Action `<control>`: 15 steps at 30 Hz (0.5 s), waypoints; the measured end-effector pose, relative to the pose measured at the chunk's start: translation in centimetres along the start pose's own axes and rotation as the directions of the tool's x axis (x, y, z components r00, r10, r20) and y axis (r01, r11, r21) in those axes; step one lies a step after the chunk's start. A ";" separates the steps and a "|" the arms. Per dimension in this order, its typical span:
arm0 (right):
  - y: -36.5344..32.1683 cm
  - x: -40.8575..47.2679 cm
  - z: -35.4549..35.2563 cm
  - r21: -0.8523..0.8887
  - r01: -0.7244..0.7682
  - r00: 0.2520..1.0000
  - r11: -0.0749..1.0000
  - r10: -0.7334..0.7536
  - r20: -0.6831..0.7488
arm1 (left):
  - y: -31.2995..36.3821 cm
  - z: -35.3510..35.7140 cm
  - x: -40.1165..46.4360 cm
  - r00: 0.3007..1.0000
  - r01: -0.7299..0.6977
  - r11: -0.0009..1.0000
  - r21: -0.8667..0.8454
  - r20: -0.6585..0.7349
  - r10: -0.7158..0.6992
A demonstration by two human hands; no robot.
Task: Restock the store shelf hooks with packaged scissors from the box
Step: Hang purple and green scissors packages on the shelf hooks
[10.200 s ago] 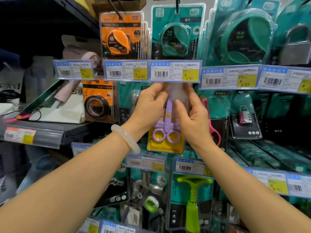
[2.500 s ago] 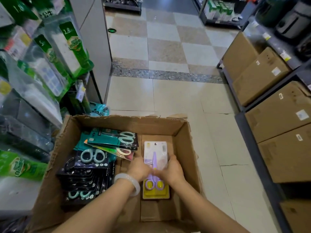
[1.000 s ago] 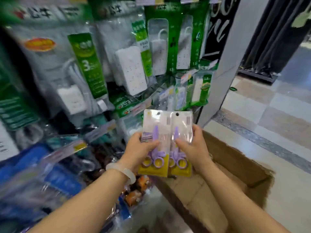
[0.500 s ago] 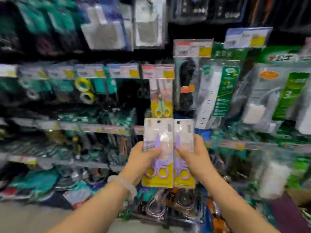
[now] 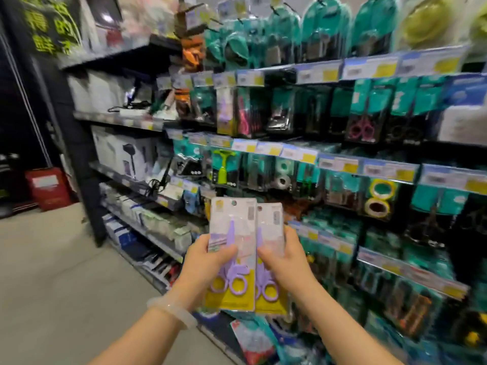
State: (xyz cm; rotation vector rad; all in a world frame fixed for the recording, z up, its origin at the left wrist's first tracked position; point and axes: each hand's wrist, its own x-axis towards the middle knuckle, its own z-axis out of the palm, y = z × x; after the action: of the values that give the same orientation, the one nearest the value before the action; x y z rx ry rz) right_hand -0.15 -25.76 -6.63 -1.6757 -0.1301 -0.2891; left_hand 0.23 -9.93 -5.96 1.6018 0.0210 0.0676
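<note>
Gripping the left scissors pack [image 5: 233, 248] at mid-height, left hand [image 5: 205, 262], thumb curled across the front, pale bangle [image 5: 172, 310] on the wrist. Overlapping the right scissors pack [image 5: 271, 259] along the inner edge. Holding that second pack, right hand [image 5: 287, 262], thumb on the face, fingers behind. Both packs upright, raised in front of the blurred shelf hooks [image 5: 303, 127]; purple scissors already hanging on an upper hook [image 5: 225, 111].

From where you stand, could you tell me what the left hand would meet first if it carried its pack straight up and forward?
Probably the hanging packs right above the left hand and its scissors pack; depth is unclear in this blurred view.
</note>
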 end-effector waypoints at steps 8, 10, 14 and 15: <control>-2.2 9.7 10.3 -0.046 0.094 0.987 0.994 -0.088 0.131 | 1.3 -9.7 8.8 0.991 -0.064 0.996 -0.054 -0.117 0.058; -2.2 12.6 11.9 -0.056 0.119 0.983 0.991 -0.109 0.147 | 1.5 -11.0 11.7 0.991 -0.074 0.995 -0.064 -0.120 0.066; -2.3 20.1 14.0 -0.109 0.187 0.978 0.976 -0.174 0.119 | 2.6 -13.3 19.2 0.986 -0.134 0.990 -0.046 -0.108 0.128; -2.6 22.3 14.2 -0.121 0.196 0.978 0.973 -0.185 0.097 | 3.3 -13.7 21.3 0.985 -0.146 0.989 -0.024 -0.100 0.143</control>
State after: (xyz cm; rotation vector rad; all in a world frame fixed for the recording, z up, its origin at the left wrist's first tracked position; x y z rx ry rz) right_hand 22.26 -13.20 0.27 -1.8089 -0.3436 -0.3771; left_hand 20.60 4.87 -1.64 1.5657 -0.0199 0.2586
